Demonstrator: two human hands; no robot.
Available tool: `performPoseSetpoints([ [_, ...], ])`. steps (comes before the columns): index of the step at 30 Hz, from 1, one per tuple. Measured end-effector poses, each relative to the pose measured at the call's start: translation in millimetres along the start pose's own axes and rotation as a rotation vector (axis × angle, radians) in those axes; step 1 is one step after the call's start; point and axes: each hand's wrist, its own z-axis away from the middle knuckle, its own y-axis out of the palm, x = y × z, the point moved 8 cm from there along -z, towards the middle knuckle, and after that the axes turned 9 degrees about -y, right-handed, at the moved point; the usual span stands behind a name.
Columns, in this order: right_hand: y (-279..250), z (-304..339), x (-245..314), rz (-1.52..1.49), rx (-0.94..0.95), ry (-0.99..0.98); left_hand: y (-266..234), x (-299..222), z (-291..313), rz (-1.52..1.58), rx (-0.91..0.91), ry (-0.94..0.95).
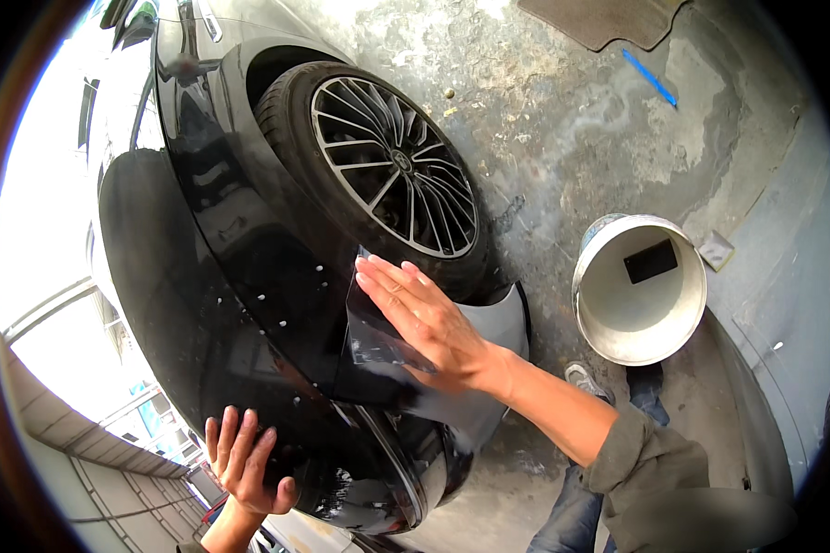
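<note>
My right hand [424, 318] lies with its fingers stretched out and close together over a clear plastic sheet [367, 339], which rests against the black car body [249, 249] just below the front wheel [398, 161]. The sheet's upper tip shows by my fingertips, and part of it is hidden under the hand. Lower left, my left hand [244, 465] has its fingers apart and holds nothing. It is at the edge of the black panel; whether it touches cannot be told. Several small white specks dot the panel between the hands.
A white bucket [583, 309] stands on the concrete floor [544, 175] at right, with a dark rectangular piece [650, 262] inside. Farther off lie a blue strip [650, 79] and a brown mat [604, 20]. A pale curved panel [500, 318] sits beside the wheel.
</note>
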Motion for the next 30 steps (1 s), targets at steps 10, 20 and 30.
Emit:
performPoseSetpoints([
  [10, 1.9, 7.1, 14.7, -0.072, -0.033, 0.02, -0.6, 0.9, -0.3, -0.01, 0.008, 0.0],
  [20, 1.3, -1.2, -1.8, -0.042, -0.068, -0.014, -0.1, 0.9, -1.7, -0.007, -0.006, -0.002],
  [30, 2.3, -2.7, -11.4, -0.047, -0.057, 0.033, -0.8, 0.4, -0.8, -0.011, 0.008, -0.005],
])
